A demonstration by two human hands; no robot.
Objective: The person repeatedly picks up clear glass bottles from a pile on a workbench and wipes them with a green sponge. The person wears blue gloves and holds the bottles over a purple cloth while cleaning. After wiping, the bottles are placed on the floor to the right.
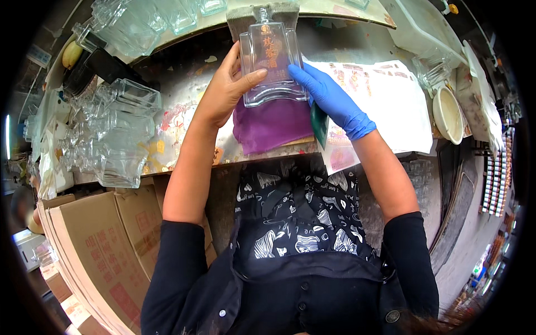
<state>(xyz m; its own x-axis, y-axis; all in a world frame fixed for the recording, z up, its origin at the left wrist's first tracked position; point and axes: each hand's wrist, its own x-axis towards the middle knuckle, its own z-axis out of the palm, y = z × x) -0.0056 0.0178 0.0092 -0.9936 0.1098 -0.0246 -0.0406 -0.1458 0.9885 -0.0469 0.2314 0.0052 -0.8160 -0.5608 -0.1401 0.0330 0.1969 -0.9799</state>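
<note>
A clear glass bottle [269, 42] with flat sides and orange printing lies tilted at the far middle of the table, its neck pointing away from me. My bare left hand [230, 84] grips its left side, thumb across the front. On the other side my right hand [333, 100], in a blue glove, presses the lower right edge with its fingers. A dark green flat piece [319, 123] shows under the gloved palm; whether that hand holds it I cannot tell. Beneath the bottle is a purple cloth [273, 131]. A grey ribbed pad or cloth [237, 21] sits behind the bottle.
Several clear glass bottles [120, 131] lie stacked at the left, more [134, 25] at the back left. White printed sheets [385, 106] cover the table's right part. An oval cream bowl [448, 115] stands at the right edge. Cardboard boxes [95, 245] are below left.
</note>
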